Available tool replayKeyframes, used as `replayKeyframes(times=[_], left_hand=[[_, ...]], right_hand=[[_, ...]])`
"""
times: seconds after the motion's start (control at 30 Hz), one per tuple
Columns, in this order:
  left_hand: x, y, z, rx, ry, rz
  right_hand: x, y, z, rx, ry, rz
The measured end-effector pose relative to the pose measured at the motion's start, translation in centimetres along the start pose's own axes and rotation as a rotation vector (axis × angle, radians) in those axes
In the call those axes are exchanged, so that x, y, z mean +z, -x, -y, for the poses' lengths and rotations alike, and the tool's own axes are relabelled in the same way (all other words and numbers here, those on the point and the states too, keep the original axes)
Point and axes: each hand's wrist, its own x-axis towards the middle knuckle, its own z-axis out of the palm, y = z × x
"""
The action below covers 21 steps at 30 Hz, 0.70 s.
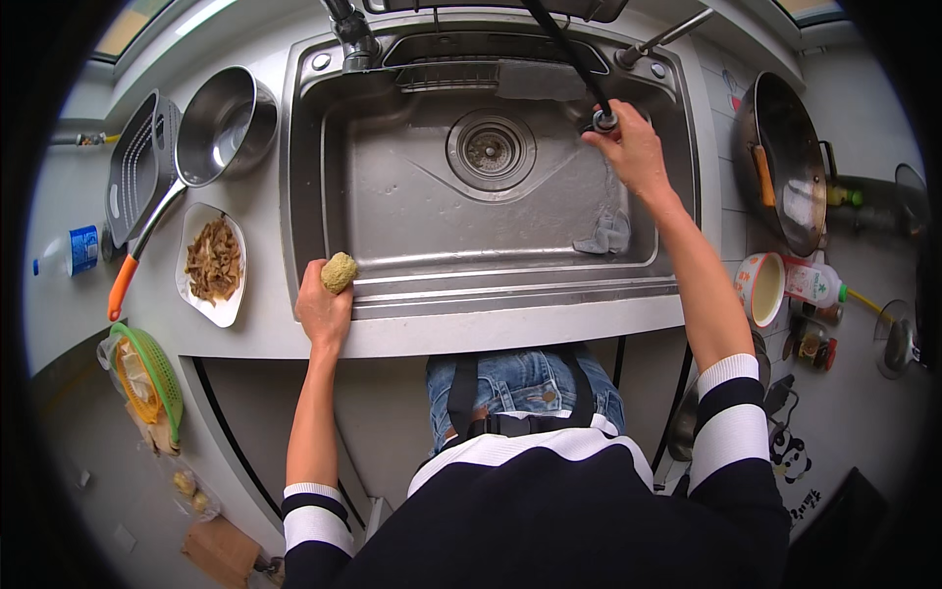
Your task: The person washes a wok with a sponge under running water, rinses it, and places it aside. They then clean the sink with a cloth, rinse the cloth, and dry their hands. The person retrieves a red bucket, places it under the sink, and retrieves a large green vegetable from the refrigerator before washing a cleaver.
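My left hand (326, 305) grips a yellowish-green scrubbing sponge (339, 273) at the front left rim of the stainless steel sink (412, 221). Over the sink's right side, my right hand (631, 143) is closed around the metal end of a black hose (605, 120), which hangs from above. The round drain strainer (491, 151) lies left of that hand. A wet, crumpled grey cloth (605, 233) rests on the basin floor near the front right. Thin water patches and drops show on the steel. The palm side of each hand is hidden.
Left of the sink are a steel saucepan (221, 132), a grey drain basket (134, 169) and a white plate (234, 313) with brown sliced food. A wok (780, 162), an orange-patterned bowl (762, 289) and several bottles stand at the right. A faucet (357, 40) rises at the back left.
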Motion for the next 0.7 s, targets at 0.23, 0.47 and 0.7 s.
replayKeyframes(times=[0.23,0.47,0.7], left_hand=[[0.0,-0.1,-0.2,-0.027,-0.015,0.012],[-0.3,-0.2,-0.7,-0.021,-0.026,0.01],[-0.3,-0.2,-0.7,-0.004,-0.002,-0.012]], right_hand=[[1.7,0.0,-0.1,0.033,-0.033,-0.179],[5.0,-0.2,0.5,0.0,-0.104,-0.34],[10.0,-1.8,2.9,0.061,-0.263,-0.38]])
